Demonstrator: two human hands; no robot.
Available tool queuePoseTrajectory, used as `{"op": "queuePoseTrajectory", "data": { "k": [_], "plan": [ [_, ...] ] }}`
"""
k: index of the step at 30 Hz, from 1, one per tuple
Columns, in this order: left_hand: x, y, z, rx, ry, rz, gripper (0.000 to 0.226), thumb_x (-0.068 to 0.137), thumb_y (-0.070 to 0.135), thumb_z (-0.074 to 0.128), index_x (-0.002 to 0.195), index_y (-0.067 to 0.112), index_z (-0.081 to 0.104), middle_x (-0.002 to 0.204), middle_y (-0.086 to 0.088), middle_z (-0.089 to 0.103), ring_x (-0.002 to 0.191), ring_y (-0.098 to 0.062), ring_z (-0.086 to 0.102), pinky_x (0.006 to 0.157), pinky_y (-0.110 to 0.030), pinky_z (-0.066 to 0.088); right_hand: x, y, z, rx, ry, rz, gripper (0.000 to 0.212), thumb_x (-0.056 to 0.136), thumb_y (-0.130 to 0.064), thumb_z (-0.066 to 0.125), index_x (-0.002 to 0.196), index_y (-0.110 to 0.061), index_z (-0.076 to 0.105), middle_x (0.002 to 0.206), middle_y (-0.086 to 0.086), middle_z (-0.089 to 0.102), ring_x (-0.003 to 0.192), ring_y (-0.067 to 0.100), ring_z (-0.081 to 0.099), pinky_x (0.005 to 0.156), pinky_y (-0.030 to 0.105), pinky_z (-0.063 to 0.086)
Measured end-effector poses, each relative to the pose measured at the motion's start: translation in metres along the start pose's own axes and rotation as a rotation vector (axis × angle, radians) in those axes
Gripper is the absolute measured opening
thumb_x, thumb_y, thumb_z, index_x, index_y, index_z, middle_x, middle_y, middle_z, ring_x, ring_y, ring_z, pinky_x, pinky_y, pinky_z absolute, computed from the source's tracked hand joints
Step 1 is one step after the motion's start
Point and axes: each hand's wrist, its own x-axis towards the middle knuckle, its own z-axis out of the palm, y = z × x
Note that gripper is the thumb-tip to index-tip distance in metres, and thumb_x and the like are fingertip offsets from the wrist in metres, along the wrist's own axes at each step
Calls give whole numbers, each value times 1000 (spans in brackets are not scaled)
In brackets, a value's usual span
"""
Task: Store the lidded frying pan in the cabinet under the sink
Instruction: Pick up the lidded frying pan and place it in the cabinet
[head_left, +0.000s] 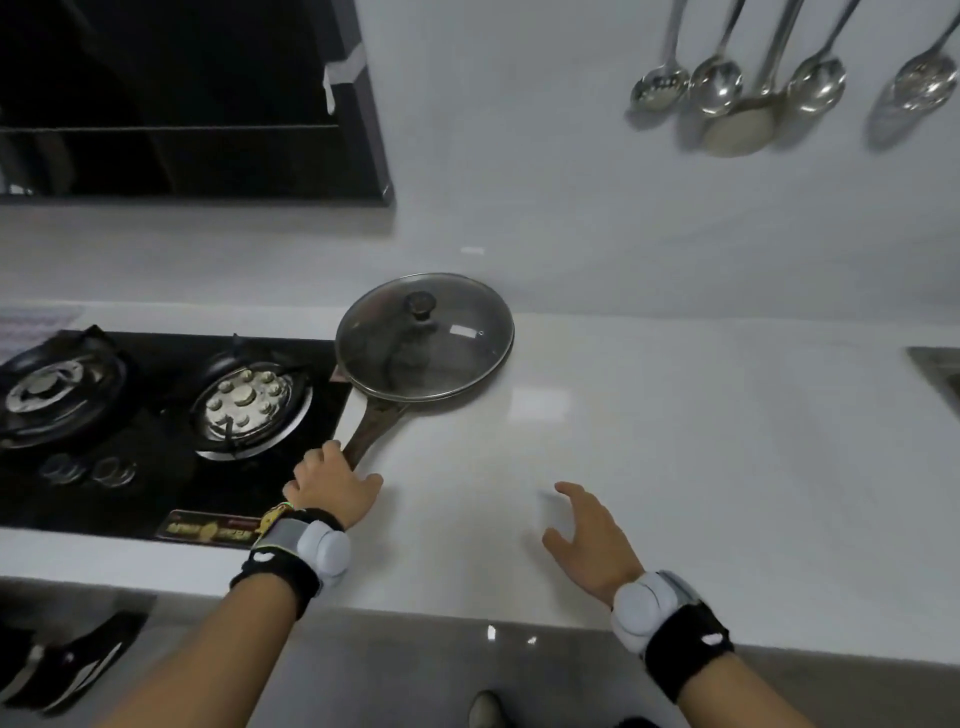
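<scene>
- Gripping the frying pan (423, 345) by the end of its handle (371, 428): left hand (332, 486) is closed around it, lower centre-left of frame.
- Right hand (589, 535) is open, fingers spread, hovering over bare table (701, 441) right of centre. Holding nothing.
- Pan sits mid-frame on the white table, its left edge overlapping the corner of the gas hob (156, 415). Can't tell if it's lifted or resting.
- Glass lid (441, 358) is on, knob (420, 304) toward the back. Nothing visibly locks it to the pan.
- Main risk: lid sliding off. One-handed lift from the handle end tips the pan nose-down; a loose glass lid slips, then hits the table or floor.
- Fix, my call: put the free right hand on the knob before lifting.
- Second risk: pan rim snagging the nearest burner grate (249, 400) if swung left on the way out.
- Sink (940, 371) only shows as a sliver at the right edge; cabinet under it isn't in view, so door state is unknown. A closed door with both hands busy means a awkward one-hand carry.
- Task is at the start: pan picked, not moved.
</scene>
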Motion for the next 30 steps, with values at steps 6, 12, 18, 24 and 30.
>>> {"op": "queuePoseTrajectory", "data": {
  "k": [6, 12, 18, 24, 30],
  "plan": [
    [65, 0, 5, -168, -267, 50, 61, 62, 48, 59, 103, 4, 53, 92, -18, 68, 75, -33, 64, 64, -36, 52, 20, -5, 5, 26, 5, 58, 63, 90, -36, 54, 146, -24, 29, 151, -4, 37, 137, 18, 37, 112, 33, 32],
    [79, 7, 16, -60, -165, 95, 32, 72, 34, 60, 89, 8, 54, 85, -15, 65, 73, -33, 62, 60, -34, 49, 27, 8, -4, 41, 14, 122, 57, 88, -38, 53, 141, -26, 33, 144, -3, 44, 131, 18, 44, 108, 34, 37],
    [25, -57, 12, -126, -94, -55, 19, 76, 23, 62, 81, 8, 52, 80, -12, 61, 72, -31, 56, 59, -31, 39, 23, -6, 42, 88, -219, 47, 47, 89, -35, 56, 133, -27, 42, 130, 0, 54, 121, 18, 52, 96, 26, 40],
    [-1, -71, 19, -147, -110, 20, 19, 75, 25, 62, 77, 12, 48, 74, -10, 61, 69, -30, 57, 58, -32, 42, 17, -20, 70, 191, -334, 77, 40, 88, -35, 59, 126, -28, 48, 117, -3, 57, 109, 15, 56, 91, 23, 42],
    [-35, -82, 27, -103, -150, 162, 20, 74, 26, 61, 72, 23, 41, 69, -3, 55, 67, -27, 54, 57, -31, 38, 12, -59, 87, 494, -500, 213, 45, 80, -33, 69, 122, -19, 57, 111, 2, 67, 95, 8, 62, 79, 16, 47]
  ]
}}
